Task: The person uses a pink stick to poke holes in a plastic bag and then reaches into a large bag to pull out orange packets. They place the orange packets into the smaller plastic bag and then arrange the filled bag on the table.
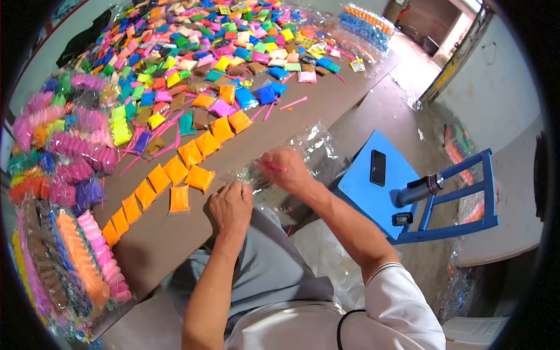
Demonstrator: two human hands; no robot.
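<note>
My right hand is closed, with a small pink plastic stick showing between its fingers. Around it, over the table's near edge, spreads a crinkled clear plastic bag. My left hand has its fingers curled together at the table edge, against the near end of the clear plastic; its fingertips are partly hidden. Just left of it lie two loose orange packets, one close to the knuckles and another nearer the edge. Beyond them runs a slanting row of orange packets.
A big heap of coloured packets covers the table's far part. Bagged stacks of packets line the left side. On the right, a blue chair carries a phone, a bottle and a small black device.
</note>
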